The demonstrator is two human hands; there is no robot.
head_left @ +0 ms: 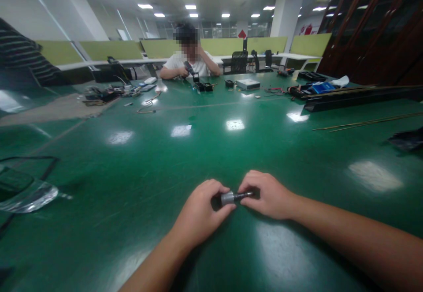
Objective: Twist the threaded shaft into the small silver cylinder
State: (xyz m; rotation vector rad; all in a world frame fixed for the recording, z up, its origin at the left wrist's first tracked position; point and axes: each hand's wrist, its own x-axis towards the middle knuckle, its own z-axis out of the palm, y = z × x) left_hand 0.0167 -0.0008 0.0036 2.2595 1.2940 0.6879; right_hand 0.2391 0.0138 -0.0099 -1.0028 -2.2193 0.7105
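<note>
Left grip (201, 208) closed on grey barrel (228, 198) of small tool (236, 196); right grip (269, 195) pinches thin shaft (246, 194). Tool lies sideways between both, near worktop (148, 159); contact unclear. Barrel and shaft already in line, look joined; fully seated or not, cannot tell. Letting go still left. Person (170, 64) opposite, silver box (247, 84) alongside.

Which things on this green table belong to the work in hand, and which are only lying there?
In hand:
silver-and-dark cylindrical piece, held between left hand and right hand

Apparently just lying about:
thin brass-coloured rods
long black channel
grey box
clear plastic
</note>
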